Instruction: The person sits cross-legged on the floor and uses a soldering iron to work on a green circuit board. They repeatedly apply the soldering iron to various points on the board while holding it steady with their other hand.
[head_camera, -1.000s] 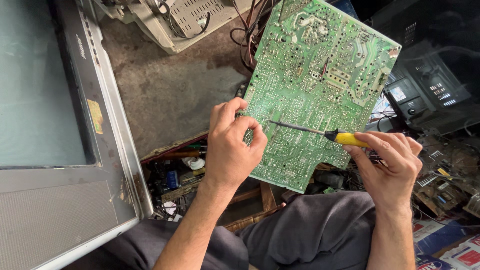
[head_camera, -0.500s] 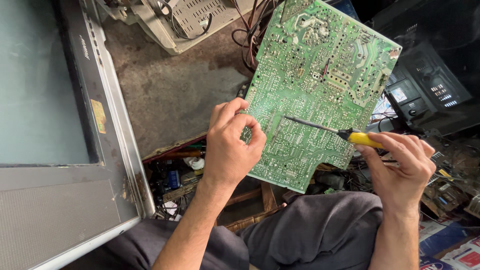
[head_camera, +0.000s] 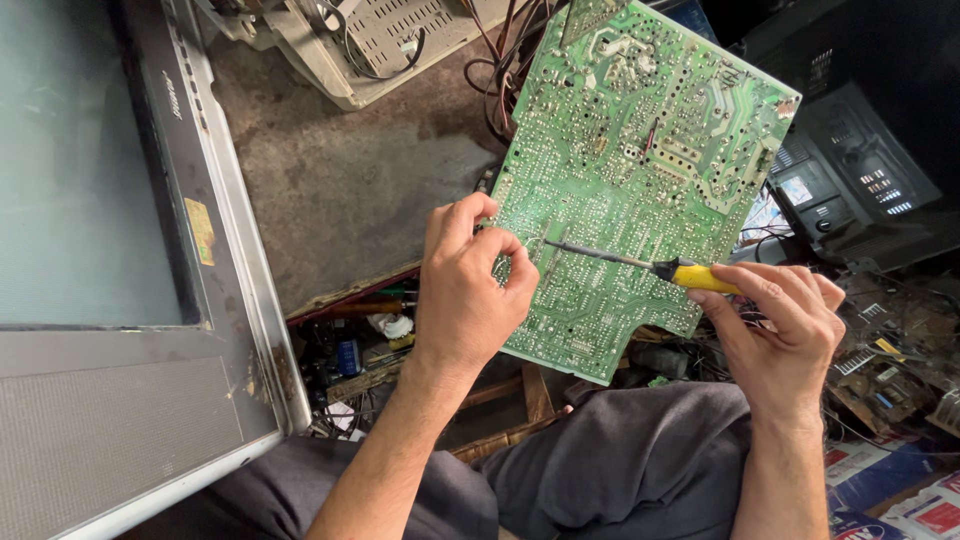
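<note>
Circuit board propped before us above our lap, our left hand at its left edge, our right hand to its right holding a soldering iron across it, television set on the left.

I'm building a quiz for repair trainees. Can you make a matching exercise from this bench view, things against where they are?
Things:
1. circuit board
2. soldering iron
3. grey television
4. beige casing

Places:
A. at the top, behind the wires
B. in the right hand
C. along the left edge
D. steadied by the left hand

Pairs: 1-D, 2-B, 3-C, 4-A
</note>
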